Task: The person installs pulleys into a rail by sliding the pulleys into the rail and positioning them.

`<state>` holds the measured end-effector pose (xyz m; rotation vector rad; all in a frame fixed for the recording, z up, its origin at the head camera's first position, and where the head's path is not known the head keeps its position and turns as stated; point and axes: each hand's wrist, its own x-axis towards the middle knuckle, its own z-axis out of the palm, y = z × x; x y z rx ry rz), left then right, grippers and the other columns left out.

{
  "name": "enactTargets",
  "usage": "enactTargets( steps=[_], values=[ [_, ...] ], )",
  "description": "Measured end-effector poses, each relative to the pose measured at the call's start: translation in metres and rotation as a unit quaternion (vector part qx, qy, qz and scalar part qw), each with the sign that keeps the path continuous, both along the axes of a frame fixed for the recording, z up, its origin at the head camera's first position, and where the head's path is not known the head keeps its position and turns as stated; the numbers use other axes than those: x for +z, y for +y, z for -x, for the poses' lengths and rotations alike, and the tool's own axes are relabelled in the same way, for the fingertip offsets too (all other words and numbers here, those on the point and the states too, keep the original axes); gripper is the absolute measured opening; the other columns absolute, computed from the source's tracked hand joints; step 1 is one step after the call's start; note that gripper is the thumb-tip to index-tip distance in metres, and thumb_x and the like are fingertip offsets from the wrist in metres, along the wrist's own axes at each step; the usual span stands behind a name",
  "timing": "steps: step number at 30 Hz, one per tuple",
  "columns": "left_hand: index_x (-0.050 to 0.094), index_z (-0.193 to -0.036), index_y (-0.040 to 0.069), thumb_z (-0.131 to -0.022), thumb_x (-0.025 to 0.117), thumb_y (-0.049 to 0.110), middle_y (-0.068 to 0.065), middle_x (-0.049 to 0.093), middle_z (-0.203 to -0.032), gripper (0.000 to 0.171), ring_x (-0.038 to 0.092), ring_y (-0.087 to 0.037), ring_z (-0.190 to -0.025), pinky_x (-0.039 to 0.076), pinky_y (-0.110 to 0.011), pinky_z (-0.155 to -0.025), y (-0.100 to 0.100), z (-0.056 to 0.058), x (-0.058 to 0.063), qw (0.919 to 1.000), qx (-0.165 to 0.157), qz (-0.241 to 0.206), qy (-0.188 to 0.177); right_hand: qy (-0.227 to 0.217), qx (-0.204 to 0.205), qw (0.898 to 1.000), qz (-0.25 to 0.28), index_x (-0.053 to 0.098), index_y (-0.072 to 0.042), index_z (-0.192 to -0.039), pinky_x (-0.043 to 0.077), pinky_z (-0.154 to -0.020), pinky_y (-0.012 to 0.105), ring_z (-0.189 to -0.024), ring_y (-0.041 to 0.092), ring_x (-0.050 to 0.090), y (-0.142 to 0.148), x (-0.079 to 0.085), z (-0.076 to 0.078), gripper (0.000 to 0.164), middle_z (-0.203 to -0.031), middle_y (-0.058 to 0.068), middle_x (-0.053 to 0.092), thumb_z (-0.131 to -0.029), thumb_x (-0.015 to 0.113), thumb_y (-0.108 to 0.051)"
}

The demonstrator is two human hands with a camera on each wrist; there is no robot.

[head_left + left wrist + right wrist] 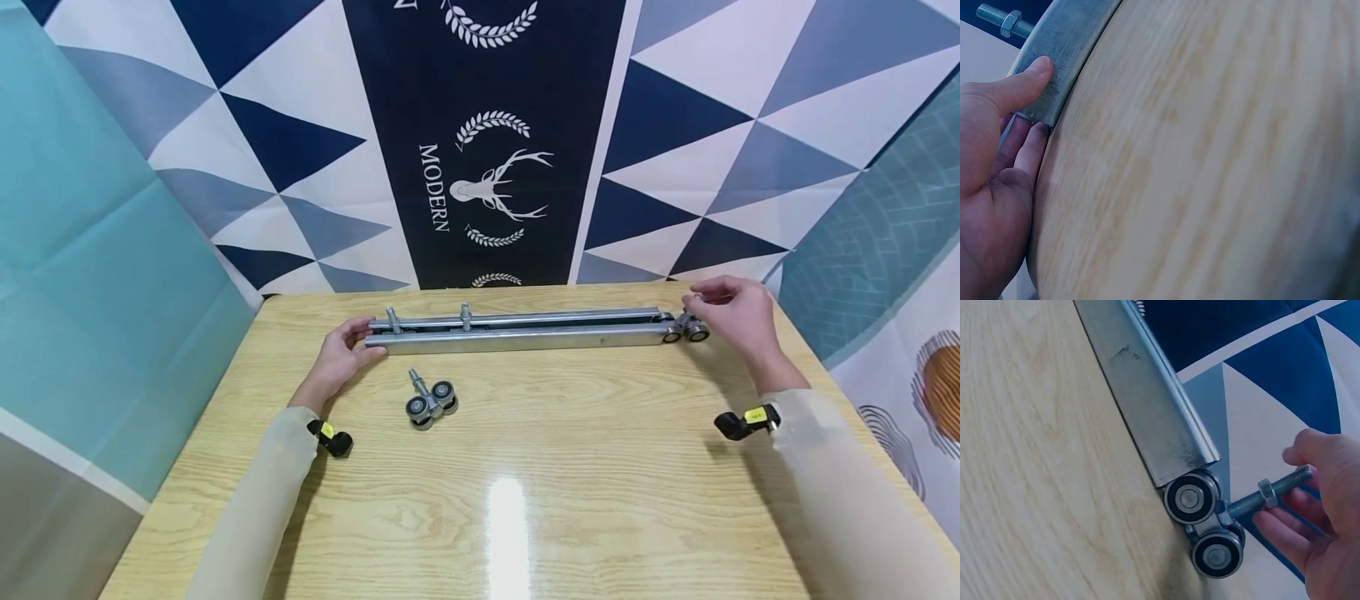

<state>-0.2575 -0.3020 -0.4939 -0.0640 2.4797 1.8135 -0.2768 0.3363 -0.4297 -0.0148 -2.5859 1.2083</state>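
Two trolley bolts [466, 317] already poke up from the metal rail [525, 340] on the table [600, 492], left hand [337, 360] pinching one end. Right hand [738, 321] has fingers round the third roller trolley [1207, 526]'s bolt [1246, 505], wheels [1189, 499] at the other end; fourth roller trolley [431, 404] isn't in yet.

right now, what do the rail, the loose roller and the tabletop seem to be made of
Rail: metal, probably steel, dull silvery finish, judging by its grey sheen and dark scuffs.
Loose roller: silvery metal body, judging by its shine; the wheels show black rings, perhaps rubber or plastic.
Tabletop: glossy wood or wood-look laminate; grain and glare show, but don't settle which.
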Motion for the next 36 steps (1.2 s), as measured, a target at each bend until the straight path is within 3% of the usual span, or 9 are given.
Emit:
enactTargets(
  steps=[11,24,29,36],
  values=[
    [0.045,-0.170,0.004,-0.105,0.078,0.004,-0.024,0.051,-0.169,0.072,0.050,-0.036,-0.156,0.047,-0.003,-0.099,0.000,0.000,0.002,0.9999,-0.003,0.008,-0.007,0.011,-0.042,0.998,0.039,0.078,0.007,-0.122,0.050,-0.064,0.006,-0.072,-0.017,0.059,-0.002,-0.007,-0.001,0.035,-0.074,-0.045,0.059,-0.103,0.076,-0.022],
    [0.045,-0.169,0.001,-0.104,0.078,0.000,-0.027,0.050,-0.169,0.073,0.049,-0.038,-0.157,0.049,-0.002,-0.096,0.001,0.003,0.001,1.0000,-0.007,-0.004,0.001,0.019,-0.054,0.997,0.046,0.079,0.009,-0.121,0.049,-0.063,0.005,-0.069,-0.019,0.060,-0.006,-0.004,0.000,0.036,-0.071,-0.047,0.058,-0.103,0.079,-0.022],
    [0.045,-0.169,0.001,-0.105,0.078,0.002,-0.026,0.051,-0.168,0.072,0.051,-0.036,-0.155,0.049,-0.003,-0.097,0.001,0.002,0.002,1.0000,-0.005,0.000,-0.001,0.019,-0.042,0.997,0.066,0.082,0.004,-0.116,0.051,-0.062,0.006,-0.068,-0.018,0.062,-0.008,-0.005,0.001,0.028,-0.071,-0.045,0.063,-0.102,0.080,-0.020],
    [0.044,-0.170,0.001,-0.105,0.077,0.000,-0.027,0.050,-0.169,0.073,0.050,-0.038,-0.157,0.049,-0.002,-0.096,0.001,0.001,0.001,0.9999,-0.001,-0.002,-0.010,0.006,0.011,0.998,0.059,0.083,0.003,-0.112,0.052,-0.063,0.009,-0.070,-0.015,0.065,-0.014,-0.004,0.004,0.022,-0.074,-0.042,0.065,-0.103,0.080,-0.017]
  ],
)
